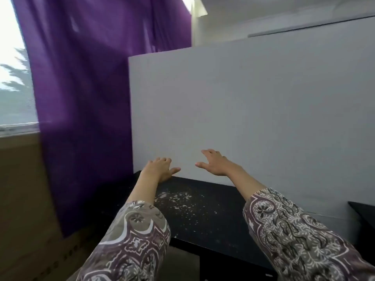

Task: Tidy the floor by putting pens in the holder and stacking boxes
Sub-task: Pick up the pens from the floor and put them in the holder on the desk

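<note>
Both arms reach forward over a black table [203,211] in patterned sleeves. My left hand [160,168] lies palm down near the table's far edge, its fingers relaxed and the thumb pointing right; it holds nothing. My right hand [215,163] hovers a little higher, fingers spread, close to a large white panel [253,118] that stands upright behind the table. No pens, holder or boxes are in view.
White crumbs or flecks [178,199] are scattered on the black table. A purple curtain [91,88] hangs at the left beside a bright window [14,78]. A brown cardboard surface [22,199] fills the lower left. Another dark table corner [363,216] shows at the right edge.
</note>
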